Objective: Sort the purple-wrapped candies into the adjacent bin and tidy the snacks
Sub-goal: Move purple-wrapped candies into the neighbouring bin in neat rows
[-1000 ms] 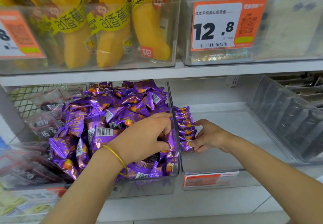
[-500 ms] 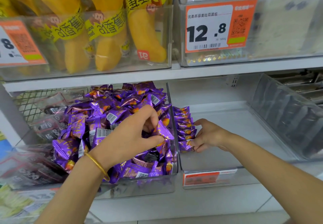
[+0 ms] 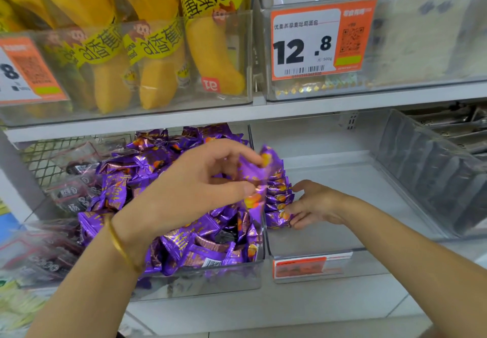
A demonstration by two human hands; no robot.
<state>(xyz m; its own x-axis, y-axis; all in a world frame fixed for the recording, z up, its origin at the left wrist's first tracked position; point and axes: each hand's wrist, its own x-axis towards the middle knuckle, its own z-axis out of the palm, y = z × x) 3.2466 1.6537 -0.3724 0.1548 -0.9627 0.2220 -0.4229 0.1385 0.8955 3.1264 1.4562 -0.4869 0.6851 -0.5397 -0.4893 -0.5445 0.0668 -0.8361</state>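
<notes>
A heap of purple-wrapped candies (image 3: 168, 235) fills the clear left bin (image 3: 200, 279) on the lower shelf. My left hand (image 3: 195, 192) is raised above the heap and pinches one purple candy (image 3: 259, 171) between thumb and fingers, at the divider between the bins. In the adjacent clear bin (image 3: 329, 232) a neat upright row of purple candies (image 3: 278, 200) stands against the left wall. My right hand (image 3: 313, 206) rests against the front of that row, fingertips touching the nearest wrapper, fingers loosely bent.
Banana-shaped yellow snack packs (image 3: 158, 55) fill a clear bin on the upper shelf. An orange 12.8 price tag (image 3: 321, 42) hangs to their right. Dark wrapped snacks (image 3: 76, 195) lie left of the heap. A tilted clear bin (image 3: 432, 174) with dark packs stands at right.
My left hand has pulled one purple candy out of the heap, lifted it and carried it right toward the adjacent bin. My right hand has stayed at the row of candies.
</notes>
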